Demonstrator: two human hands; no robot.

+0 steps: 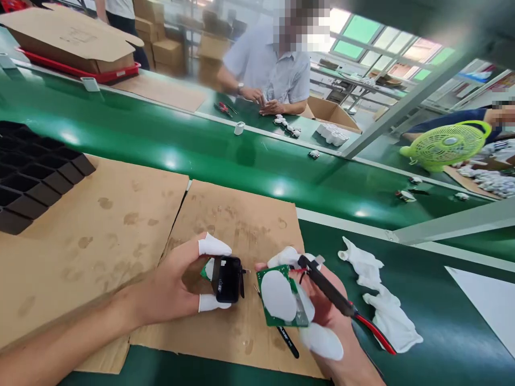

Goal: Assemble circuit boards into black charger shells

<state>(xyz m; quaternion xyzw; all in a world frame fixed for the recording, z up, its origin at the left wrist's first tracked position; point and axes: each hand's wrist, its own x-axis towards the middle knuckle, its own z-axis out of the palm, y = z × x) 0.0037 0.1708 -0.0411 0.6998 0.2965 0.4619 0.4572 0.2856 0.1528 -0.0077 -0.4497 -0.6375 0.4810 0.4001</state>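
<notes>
Case [228, 280] sits held in left hand [173, 284]; right hand [329, 316] holds circuit board [278, 296] and pliers [332, 292]; board and case are apart, work seemingly unfinished.

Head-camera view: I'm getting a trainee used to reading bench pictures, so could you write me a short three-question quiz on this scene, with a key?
1. Multiple choice: what does the person's left hand hold?
A) a black box-shaped case
B) a yellow-green plastic fan
C) a brown cardboard box

2. True or false: the person's right hand holds a flat green-and-white circuit board.

3. Short answer: on which surface do the crumpled white pieces of soft material, to the right of the right hand in the picture, lie?

Key: 1. A. 2. True. 3. The dark green tabletop.
</notes>
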